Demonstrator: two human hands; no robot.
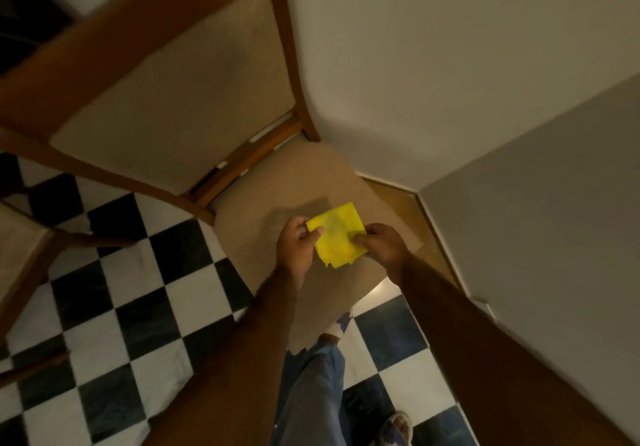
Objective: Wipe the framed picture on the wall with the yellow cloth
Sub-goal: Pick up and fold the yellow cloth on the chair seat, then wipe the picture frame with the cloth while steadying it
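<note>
A folded yellow cloth (337, 234) is held flat between both hands, above a chair's beige seat. My left hand (298, 245) pinches its left edge with thumb and fingers. My right hand (384, 245) grips its right edge. The cloth's lower edge looks frayed. No framed picture shows in the head view; only bare pale wall (433, 65) is ahead and to the right.
A wooden chair (173, 99) with beige padded back and seat stands right in front of me, against the wall corner. Black-and-white checkered floor tiles (138, 290) spread to the left and below. My legs in blue trousers and sandals (398, 428) are at the bottom.
</note>
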